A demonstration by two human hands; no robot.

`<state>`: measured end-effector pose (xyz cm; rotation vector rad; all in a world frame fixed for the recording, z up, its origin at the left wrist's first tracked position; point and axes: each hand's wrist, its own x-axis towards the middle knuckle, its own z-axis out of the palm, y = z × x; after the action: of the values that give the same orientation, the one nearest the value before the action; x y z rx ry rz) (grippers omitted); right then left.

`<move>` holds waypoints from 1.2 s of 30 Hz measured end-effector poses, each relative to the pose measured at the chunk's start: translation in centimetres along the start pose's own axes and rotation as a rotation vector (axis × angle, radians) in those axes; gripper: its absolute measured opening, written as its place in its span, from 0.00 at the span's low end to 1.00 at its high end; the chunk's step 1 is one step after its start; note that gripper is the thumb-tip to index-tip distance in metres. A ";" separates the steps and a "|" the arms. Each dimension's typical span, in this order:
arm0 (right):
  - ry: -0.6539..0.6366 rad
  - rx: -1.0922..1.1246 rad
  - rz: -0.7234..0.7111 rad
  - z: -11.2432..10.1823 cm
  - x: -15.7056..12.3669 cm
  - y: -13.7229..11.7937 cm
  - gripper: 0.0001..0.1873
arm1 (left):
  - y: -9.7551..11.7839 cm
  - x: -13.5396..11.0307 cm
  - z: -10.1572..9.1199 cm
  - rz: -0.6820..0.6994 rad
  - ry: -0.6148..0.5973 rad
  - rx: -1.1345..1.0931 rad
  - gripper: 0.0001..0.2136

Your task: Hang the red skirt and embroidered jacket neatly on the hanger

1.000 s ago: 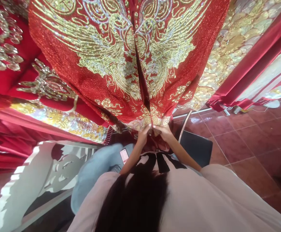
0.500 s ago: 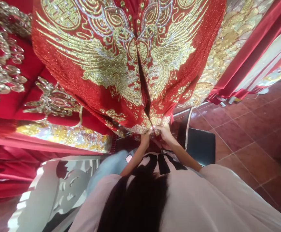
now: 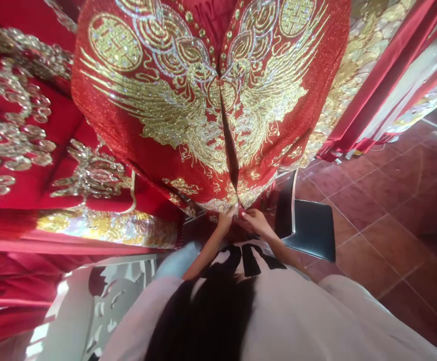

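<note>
A red jacket point(image 3: 136, 120) with gold phoenix embroidery and sparkling beads hangs upright before me. Its front edges meet near the chest, and a narrow dark gap point(image 3: 230, 145) runs down between them toward the hem. At the bottom of that gap, my left hand point(image 3: 226, 219) is closed on the hem edge, thumb upward. Close beside it on the right, my right hand point(image 3: 258, 221) pinches the other front edge at the hem. The fingertips are small and partly hidden, so any fastener between them cannot be made out.
A black chair point(image 3: 310, 228) stands right of my arms on the reddish tiled floor point(image 3: 376, 210). Beaded red garments point(image 3: 19, 115) hang at left, with a white carved panel point(image 3: 117, 296) below. More gold and red garments point(image 3: 369, 50) hang at right.
The view has shifted, so the jacket sits slightly lower and to the right. My hands, touching before, are a little further apart at the hem; the right has lowered slightly.
</note>
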<state>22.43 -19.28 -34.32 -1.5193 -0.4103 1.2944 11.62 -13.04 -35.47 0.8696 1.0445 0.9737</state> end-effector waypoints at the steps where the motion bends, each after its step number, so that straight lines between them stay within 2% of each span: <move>1: -0.014 -0.026 -0.012 0.0 0.0 -0.1 0.15 | -0.1 0.0 0.1 0.004 0.012 0.011 0.11; 6: -0.093 -0.147 -0.089 0.8 1.0 -2.7 0.09 | -0.8 -0.2 0.9 0.069 0.085 0.041 0.12; 9: -0.118 -0.175 -0.106 1.0 1.4 -4.1 0.10 | -1.2 -0.4 1.6 0.120 0.122 0.068 0.11; 14: -0.192 -0.175 0.034 0.8 1.7 -5.5 0.10 | -1.9 -0.4 2.5 0.183 0.163 0.139 0.10; 17: -0.183 -0.187 0.103 1.0 2.0 -6.6 0.10 | -2.3 -0.3 2.9 0.214 0.188 0.183 0.11; 21: -0.146 -0.207 0.119 1.5 2.1 -7.8 0.11 | -2.8 -0.1 3.4 0.275 0.225 0.220 0.12; 25: -0.141 -0.229 0.105 1.5 1.9 -7.9 0.15 | -3.2 0.1 3.6 0.335 0.241 0.245 0.13; 31: -0.213 -0.314 0.112 1.2 2.4 -7.5 0.16 | -3.2 0.5 2.8 0.388 0.215 0.278 0.12; 36: -0.185 -0.343 0.163 2.6 3.0 -7.7 0.10 | -3.0 1.4 2.3 0.394 0.193 0.283 0.11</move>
<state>23.90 -12.61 -28.95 -1.7505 -0.6666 1.5589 14.73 -12.94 -38.05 1.2662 1.2206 1.2774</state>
